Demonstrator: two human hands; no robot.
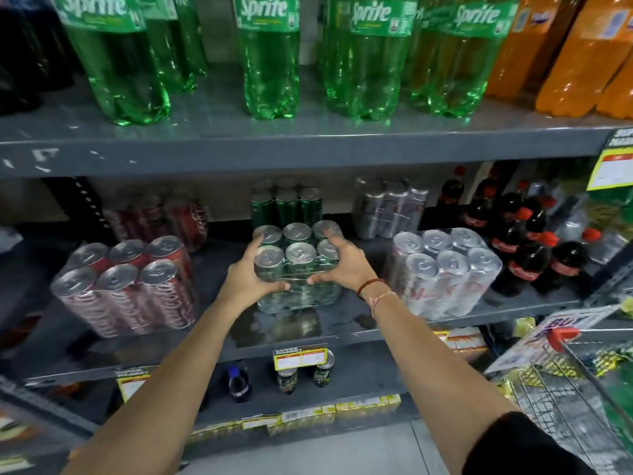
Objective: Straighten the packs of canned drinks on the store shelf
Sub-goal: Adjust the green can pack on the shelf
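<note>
Green pack (297, 265): six shrink-wrapped cans, two rows of three, standing mid-shelf on the grey shelf (342, 323), set back from its near edge; I see it between both hands.
Left hand (250, 277): clamped on the green pack's left side, fingers up along the near-left can, thumb across the near face.
Right hand (346, 265): clamped on the pack's right side, fingers over the far-right can top, thumb on the near face, close to the left thumb but apart from it.
Wrist bands (371, 289): red cord and a thin pale one on my right wrist.
Red pack (126, 286): six cola cans, left of the green pack, tilted with tops leaning toward me, turned at an angle to the shelf edge.
Silver pack (445, 269): six pale cans, right of the green pack, also leaning and askew; just beside my right wrist.
Far green pack (286, 204): directly behind the held one, upright.
Far red pack (164, 221): far left, dim; its alignment I cannot tell.
Far silver pack (390, 207): far right, upright.
Cola bottles (524, 245): red-capped, right end of the same shelf.
Sprite bottles (270, 56): row on the shelf above.
Orange bottles (582, 56): upper shelf, far right.
Price tag (299, 359): yellow, clipped to the shelf's near edge below the held pack.
Wire basket (582, 382): lower right, near me.
</note>
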